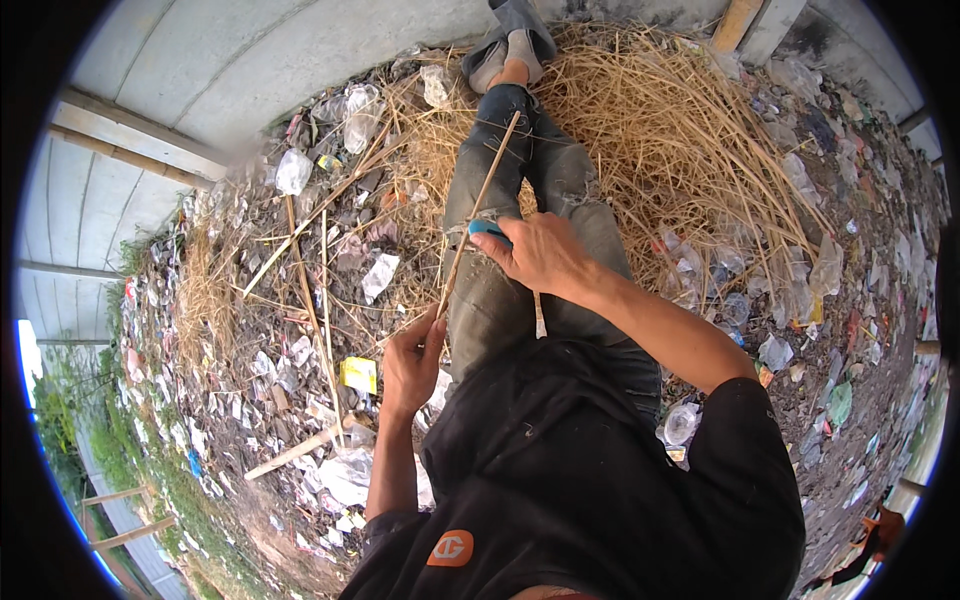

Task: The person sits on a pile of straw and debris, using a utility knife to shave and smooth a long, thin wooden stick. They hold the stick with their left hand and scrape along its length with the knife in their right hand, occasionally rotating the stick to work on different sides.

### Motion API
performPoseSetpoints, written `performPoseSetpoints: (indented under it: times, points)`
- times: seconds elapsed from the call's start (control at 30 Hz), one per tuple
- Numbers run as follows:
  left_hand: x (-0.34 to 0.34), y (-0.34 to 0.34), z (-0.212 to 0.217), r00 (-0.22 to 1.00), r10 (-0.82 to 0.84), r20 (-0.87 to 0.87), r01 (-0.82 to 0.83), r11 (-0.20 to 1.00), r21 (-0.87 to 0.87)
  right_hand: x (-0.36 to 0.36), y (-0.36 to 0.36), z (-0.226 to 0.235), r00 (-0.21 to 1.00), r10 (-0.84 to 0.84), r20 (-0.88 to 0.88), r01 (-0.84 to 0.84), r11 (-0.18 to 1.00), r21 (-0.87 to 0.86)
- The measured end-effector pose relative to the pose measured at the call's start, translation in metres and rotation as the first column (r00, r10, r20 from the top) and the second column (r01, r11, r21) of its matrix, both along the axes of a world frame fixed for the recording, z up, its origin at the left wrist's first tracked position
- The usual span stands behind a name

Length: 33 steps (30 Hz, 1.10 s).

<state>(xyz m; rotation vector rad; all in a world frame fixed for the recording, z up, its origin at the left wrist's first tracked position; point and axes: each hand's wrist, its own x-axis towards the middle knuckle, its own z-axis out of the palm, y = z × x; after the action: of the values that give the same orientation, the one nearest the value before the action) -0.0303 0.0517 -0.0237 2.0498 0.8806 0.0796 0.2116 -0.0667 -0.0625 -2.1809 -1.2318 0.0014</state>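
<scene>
My left hand (412, 365) is closed round the lower end of a long thin stick (493, 172), beside my left thigh. The stick slants up and to the right across my legs, its far tip near my shins. My right hand (546, 252) is wrapped round a small blue tool (488, 231) above my thighs. The blue end of the tool lies against the middle of the stick, with my thumb beside it. What kind of tool it is I cannot make out, since my fingers cover the rest of it.
My outstretched legs (580, 225) lie on the ground. Dry straw (660, 140) is heaped beside them. Several long sticks (305, 270) lie at the left among plastic scraps and a yellow packet (358, 375). A grey panel wall (250, 60) runs behind.
</scene>
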Motion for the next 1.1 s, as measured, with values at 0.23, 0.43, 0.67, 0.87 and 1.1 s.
performPoseSetpoints:
  times: [0.23,0.43,0.67,0.87,1.1]
  points:
    - [-0.012,-0.003,-0.011,0.997,-0.064,0.053,0.065,0.997,-0.030,-0.002,-0.016,0.011,0.977,0.119,-0.176,-0.133,0.989,-0.069]
    - [-0.023,-0.006,-0.002,1.000,-0.013,-0.018,0.013,1.000,0.016,0.036,-0.006,0.002,0.987,-0.111,-0.116,0.100,0.990,-0.096]
    - [-0.055,-0.006,-0.003,0.993,-0.051,0.108,0.051,0.999,0.002,0.178,-0.080,-0.017,0.790,-0.527,-0.313,0.529,0.844,-0.087]
    - [-0.019,0.005,0.001,0.986,-0.064,0.156,0.057,0.997,0.053,0.120,-0.054,0.021,0.829,-0.190,-0.526,0.371,0.890,0.263]
    - [0.001,0.006,-0.010,0.961,-0.112,0.253,0.052,0.971,0.234,0.003,-0.028,0.044,0.969,0.103,-0.227,-0.109,0.994,-0.014]
